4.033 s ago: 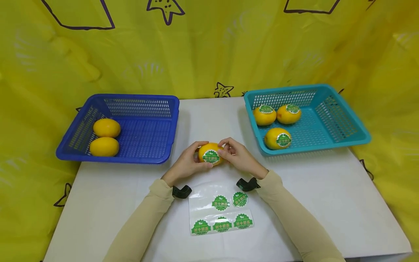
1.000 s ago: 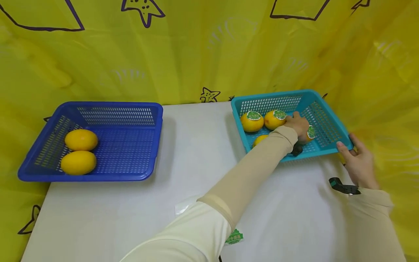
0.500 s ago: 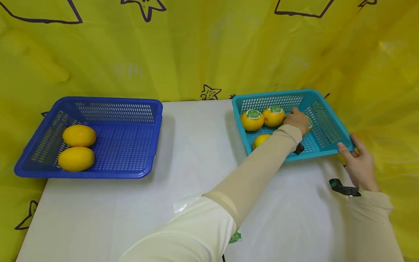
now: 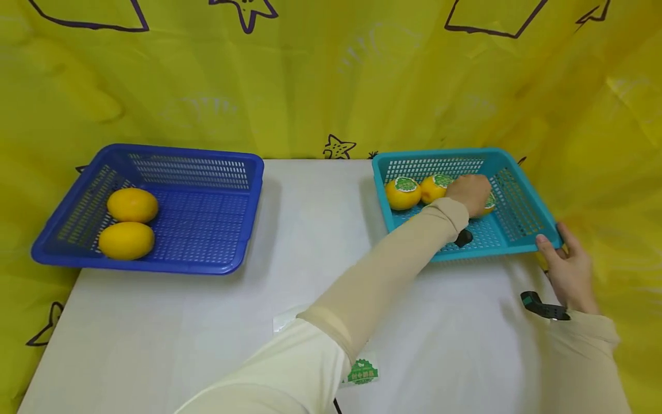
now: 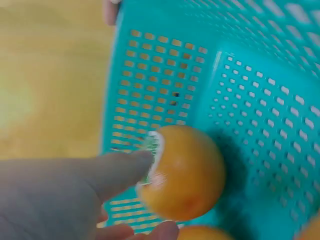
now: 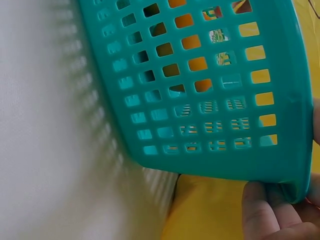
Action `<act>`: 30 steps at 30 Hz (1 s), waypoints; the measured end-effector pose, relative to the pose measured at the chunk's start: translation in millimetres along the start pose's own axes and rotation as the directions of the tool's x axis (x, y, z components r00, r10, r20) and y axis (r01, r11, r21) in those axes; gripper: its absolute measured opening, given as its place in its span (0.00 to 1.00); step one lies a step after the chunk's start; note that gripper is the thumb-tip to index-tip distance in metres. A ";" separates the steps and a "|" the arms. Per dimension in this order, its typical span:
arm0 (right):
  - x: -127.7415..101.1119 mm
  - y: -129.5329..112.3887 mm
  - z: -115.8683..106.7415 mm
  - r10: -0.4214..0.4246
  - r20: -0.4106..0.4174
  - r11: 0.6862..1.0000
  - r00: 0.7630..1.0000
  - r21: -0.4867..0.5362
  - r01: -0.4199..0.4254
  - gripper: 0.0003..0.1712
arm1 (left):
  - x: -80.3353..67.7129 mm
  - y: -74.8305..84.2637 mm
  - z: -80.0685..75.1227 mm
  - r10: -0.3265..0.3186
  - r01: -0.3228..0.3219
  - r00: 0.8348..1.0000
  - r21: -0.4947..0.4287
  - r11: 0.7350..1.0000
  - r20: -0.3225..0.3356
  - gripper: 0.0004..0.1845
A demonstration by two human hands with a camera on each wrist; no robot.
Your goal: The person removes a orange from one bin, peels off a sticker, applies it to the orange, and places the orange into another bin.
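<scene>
The teal basket [image 4: 496, 250] stands at the right, its near right corner gripped by my right hand [image 4: 569, 270], thumb over the rim and fingers under it. Inside it, my left hand [image 4: 469, 192] is above a yellow-orange oval fruit [image 4: 483, 211] with a green label. In the left wrist view the left thumb [image 5: 122, 170] lies against the label of that fruit [image 5: 185, 175], with loosely bent fingertips [image 5: 167, 232] below. Two more labelled fruits [image 4: 402, 198] sit to the left of this hand. Another fruit near the front is mostly hidden by the sleeve.
A blue basket [image 4: 201, 266] with two unlabelled fruits [image 4: 129, 223] stands on the left of the white table [image 4: 310, 230]. A sheet of green round stickers [image 4: 363, 372] lies at the front, largely covered by the left arm. A yellow curtain [image 4: 310, 75] hangs behind.
Four seconds ago both hands held a labelled fruit mid-table; now it is in the teal basket and the right hand holds the rim. Over the last half second the left hand's fingers have drawn up.
</scene>
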State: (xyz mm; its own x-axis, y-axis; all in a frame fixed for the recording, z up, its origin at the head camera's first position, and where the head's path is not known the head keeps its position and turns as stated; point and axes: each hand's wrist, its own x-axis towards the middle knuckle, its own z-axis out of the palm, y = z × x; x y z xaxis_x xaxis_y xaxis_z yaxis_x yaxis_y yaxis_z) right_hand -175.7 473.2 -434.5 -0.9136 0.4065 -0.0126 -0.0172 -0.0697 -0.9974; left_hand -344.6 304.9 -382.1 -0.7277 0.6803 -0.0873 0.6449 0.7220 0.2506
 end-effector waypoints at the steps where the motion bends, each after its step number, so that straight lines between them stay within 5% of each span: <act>1: -0.7 -0.8 -0.4 -0.007 -0.004 1.000 1.000 -0.002 0.007 0.41 | -7.0 -2.6 -5.7 0.029 -0.029 1.000 0.013 1.000 0.004 0.11; 7: 2.5 -7.5 0.9 -0.052 -0.042 0.996 0.998 -0.076 0.049 0.40 | -63.2 -28.5 -33.4 0.213 -0.213 0.977 0.153 0.965 0.021 0.23; 13: 0.7 -3.5 3.9 -0.025 -0.025 0.992 0.999 -0.125 0.022 0.40 | -126.1 -56.0 -29.5 0.287 -0.288 0.957 0.016 0.958 0.035 0.31; 16: -5.8 -1.0 1.3 -0.009 -0.047 0.993 0.999 -0.120 0.004 0.40 | -156.2 -66.7 -20.3 0.372 -0.371 0.927 -0.030 0.928 0.035 0.33; 19: -10.5 -2.9 5.0 0.003 -0.176 0.990 0.984 -0.137 -0.028 0.39 | -184.7 -80.6 -12.1 0.443 -0.439 0.895 -0.094 0.894 0.039 0.32; 22: -13.8 -7.3 20.1 -0.094 -0.337 0.947 0.937 -0.322 -0.021 0.33 | -215.5 -100.0 -6.7 0.467 -0.462 0.884 -0.145 0.875 0.002 0.30; 24: -16.7 -9.6 37.2 -0.234 -0.413 0.889 0.880 -0.457 0.021 0.28 | -238.8 -116.0 -4.5 0.458 -0.456 0.888 -0.179 0.872 -0.032 0.30; 26: -22.6 -10.9 56.7 -0.399 -0.402 0.818 0.824 -0.562 0.123 0.25 | -263.4 -134.1 -2.7 0.439 -0.444 0.895 -0.225 0.867 -0.075 0.29; 28: -31.1 -13.7 80.6 -0.522 -0.364 0.783 0.771 -0.563 0.264 0.21 | -288.6 -152.6 -3.4 0.404 -0.423 0.906 -0.283 0.861 -0.123 0.28; 30: -43.2 -20.4 107.0 -0.587 -0.306 0.759 0.749 -0.528 0.379 0.20 | -313.3 -171.6 -5.6 0.353 -0.397 0.917 -0.339 0.853 -0.185 0.28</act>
State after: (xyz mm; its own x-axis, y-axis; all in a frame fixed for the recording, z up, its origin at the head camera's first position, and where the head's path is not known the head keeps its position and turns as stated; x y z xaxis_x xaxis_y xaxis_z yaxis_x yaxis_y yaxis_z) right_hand -179.3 359.6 -406.1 -0.5497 0.6245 0.5548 -0.1450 0.5827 -0.7996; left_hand -228.6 -32.8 -392.3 -0.4828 0.8556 0.1867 0.7596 0.3030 0.5755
